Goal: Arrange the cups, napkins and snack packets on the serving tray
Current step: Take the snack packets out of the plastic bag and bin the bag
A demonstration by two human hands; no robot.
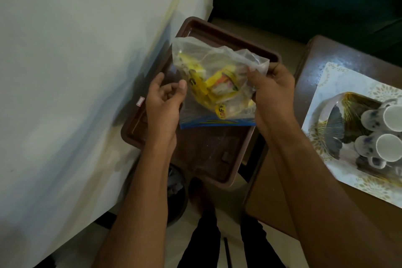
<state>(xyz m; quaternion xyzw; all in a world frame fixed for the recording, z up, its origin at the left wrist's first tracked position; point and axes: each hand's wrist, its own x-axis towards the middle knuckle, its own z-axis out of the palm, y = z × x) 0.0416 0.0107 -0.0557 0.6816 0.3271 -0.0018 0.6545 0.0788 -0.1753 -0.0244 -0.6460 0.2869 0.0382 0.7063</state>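
A clear plastic bag [217, 85] with yellow snack packets inside hangs above a brown serving tray [208, 159]. My right hand [269, 93] grips the bag's right edge. My left hand [163, 104] is just left of the bag with its fingers curled and apart, the thumb near the bag's left side; whether it touches is unclear. At the right, white cups with blue marks [382, 132] lie on their sides inside a clear gold-patterned wrapper [348, 119] on a white patterned napkin [339, 85].
The tray sits at the corner of a white surface [65, 93] and overhangs its edge. A brown wooden table [282, 191] at the right carries the napkin and cups. Below are my dark trousers and the floor. Dark furniture fills the top right.
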